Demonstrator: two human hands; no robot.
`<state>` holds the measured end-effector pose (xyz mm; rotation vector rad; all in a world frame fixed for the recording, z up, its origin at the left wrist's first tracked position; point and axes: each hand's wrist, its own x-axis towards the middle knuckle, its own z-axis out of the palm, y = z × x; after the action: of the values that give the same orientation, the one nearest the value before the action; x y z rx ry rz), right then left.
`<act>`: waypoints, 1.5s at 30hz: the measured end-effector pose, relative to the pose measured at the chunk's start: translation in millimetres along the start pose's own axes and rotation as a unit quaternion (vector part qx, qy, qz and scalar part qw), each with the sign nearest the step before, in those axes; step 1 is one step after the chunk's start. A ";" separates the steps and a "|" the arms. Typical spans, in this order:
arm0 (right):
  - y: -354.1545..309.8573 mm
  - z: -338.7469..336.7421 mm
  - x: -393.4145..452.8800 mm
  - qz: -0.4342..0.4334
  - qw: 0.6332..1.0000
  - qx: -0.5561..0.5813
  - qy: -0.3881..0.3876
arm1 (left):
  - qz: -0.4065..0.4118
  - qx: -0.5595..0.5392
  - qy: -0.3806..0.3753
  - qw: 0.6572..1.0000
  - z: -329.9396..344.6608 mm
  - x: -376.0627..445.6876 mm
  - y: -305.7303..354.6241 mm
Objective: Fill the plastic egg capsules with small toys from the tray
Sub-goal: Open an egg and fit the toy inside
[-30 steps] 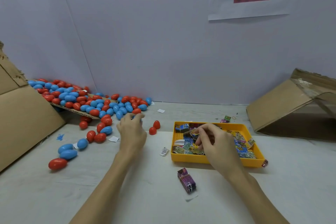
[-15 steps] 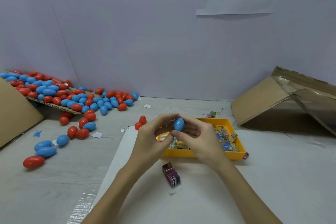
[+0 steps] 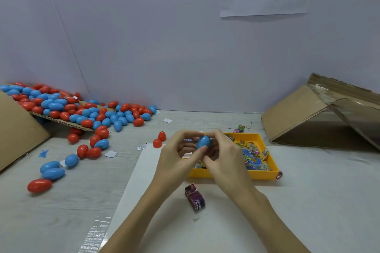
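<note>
Both hands, left hand [image 3: 174, 154] and right hand [image 3: 224, 156], grip clamped on a blue egg capsule [image 3: 203, 142] held above the yellow tray [image 3: 265, 174] near edge, likely the opening step; next calls for pulling halves apart, then a toy.

Person, two bare forearms: left hand [image 3: 176, 158], right hand [image 3: 224, 156]; no sleeves, rings, watch or gloves visible.
</note>
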<state>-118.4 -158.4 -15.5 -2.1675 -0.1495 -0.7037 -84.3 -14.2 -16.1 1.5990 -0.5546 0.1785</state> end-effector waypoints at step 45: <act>1.5 -14.5 9.2 0.216 0.938 0.268 -0.032 | -0.061 -0.001 -0.034 0.998 -18.8 5.2 -3.7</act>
<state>-116.5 -171.4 -4.5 -1.6174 0.0956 -0.2906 -74.1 2.8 -14.9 1.6376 -0.5075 0.0311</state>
